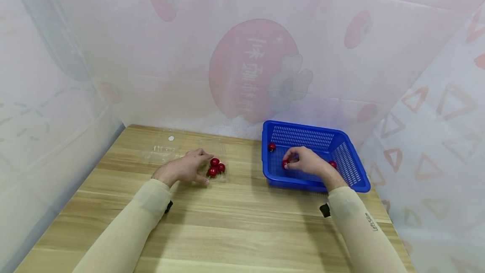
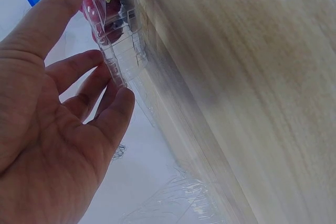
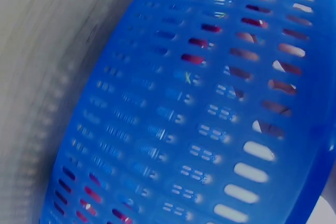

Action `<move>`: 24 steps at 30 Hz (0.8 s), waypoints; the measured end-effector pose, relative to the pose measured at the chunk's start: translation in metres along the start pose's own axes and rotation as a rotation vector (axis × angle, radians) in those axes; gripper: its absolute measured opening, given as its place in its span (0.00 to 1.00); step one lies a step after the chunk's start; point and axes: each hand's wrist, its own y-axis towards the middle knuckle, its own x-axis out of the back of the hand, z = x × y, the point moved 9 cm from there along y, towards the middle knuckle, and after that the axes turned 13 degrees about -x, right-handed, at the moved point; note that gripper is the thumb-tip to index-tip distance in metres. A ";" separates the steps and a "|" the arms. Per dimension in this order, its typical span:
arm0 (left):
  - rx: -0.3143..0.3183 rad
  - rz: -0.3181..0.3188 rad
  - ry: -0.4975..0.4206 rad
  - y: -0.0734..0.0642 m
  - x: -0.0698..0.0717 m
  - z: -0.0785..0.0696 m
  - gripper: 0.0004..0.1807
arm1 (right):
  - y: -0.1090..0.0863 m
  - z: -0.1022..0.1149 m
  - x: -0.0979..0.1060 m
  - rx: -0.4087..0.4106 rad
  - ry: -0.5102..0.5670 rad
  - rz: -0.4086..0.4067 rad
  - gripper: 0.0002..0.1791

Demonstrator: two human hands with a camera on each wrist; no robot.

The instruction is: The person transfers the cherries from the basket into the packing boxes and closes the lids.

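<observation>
Seemingly halfway: three cherries [image 1: 212, 172] sat in the clear box [image 2: 126, 51], the left hand [image 1: 188, 167] spread at its 9 o'clock; toward 3 o'clock, the blue basket [image 1: 303, 136] held three more, one pinched by the right hand [image 1: 306, 161].

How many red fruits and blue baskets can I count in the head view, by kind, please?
Red fruits: 6 visible, including 1 in the right hand
Blue basket: 1
Total: 7
</observation>
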 end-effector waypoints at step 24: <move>0.013 0.004 -0.010 0.000 -0.001 0.004 0.56 | -0.006 0.047 0.010 -0.014 0.368 -0.134 0.15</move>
